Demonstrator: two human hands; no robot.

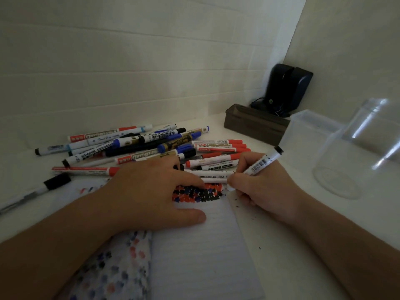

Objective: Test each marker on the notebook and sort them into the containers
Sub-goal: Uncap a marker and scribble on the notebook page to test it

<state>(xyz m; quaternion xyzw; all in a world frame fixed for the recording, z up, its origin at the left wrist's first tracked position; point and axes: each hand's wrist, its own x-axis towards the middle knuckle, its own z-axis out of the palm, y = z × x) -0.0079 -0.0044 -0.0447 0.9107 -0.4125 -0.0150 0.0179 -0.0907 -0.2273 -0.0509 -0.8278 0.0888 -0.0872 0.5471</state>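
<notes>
A lined notebook (205, 245) lies open in front of me, its top rows filled with red, blue and black test marks (197, 193). My left hand (149, 195) rests flat on the page with fingers spread. My right hand (259, 189) grips a white marker with a black end (265, 162), tip down at the right edge of the marks. A heap of red, blue and black whiteboard markers (140, 148) lies behind the notebook. Two clear containers stand at the right: a square plastic box (309, 135) and a round glass jar (355, 152).
A dark brown tray (253, 124) sits at the back, with a black device (287, 89) in the wall corner behind it. A loose black-capped pen (32, 195) lies at the left. White tiled wall bounds the table at the back and right.
</notes>
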